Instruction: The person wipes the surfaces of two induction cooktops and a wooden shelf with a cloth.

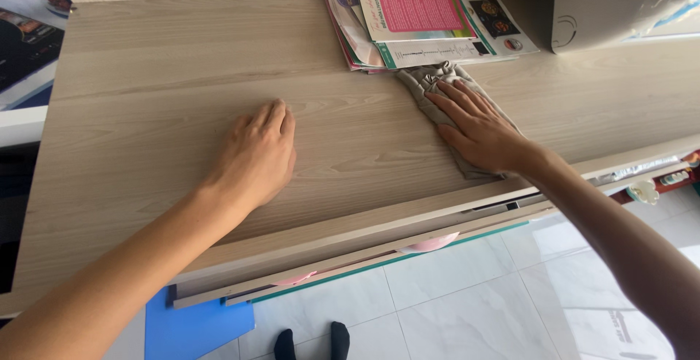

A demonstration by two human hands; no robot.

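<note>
Leftmost, a dark screen (pixel 22 47) shows at the frame's edge, past the end of the pale wood desk (pixel 146 98). Below the desk's front edge a blue sheet (pixel 197 327) lies on the white tiled floor (pixel 467 309), with two feet in black socks (pixel 310 342) just beside it. The left hand (pixel 255 156) lies palm down on bare desk, fingers together and nearly straight, holding nothing. Under the desk's lip a drawer (pixel 364 254) stands slightly pulled out, pink and teal edges showing beneath it. Farther right, the right hand (pixel 477 130) presses flat on a grey-beige cloth (pixel 430 83), fingers spread and extended, pinning it to the desk rather than gripping it. The cloth is crumpled at its far end, which touches a stack of magazines (pixel 423 21) at the desk's back edge. Right of the stack stands a grey device (pixel 612 3) with rounded corners.
</note>
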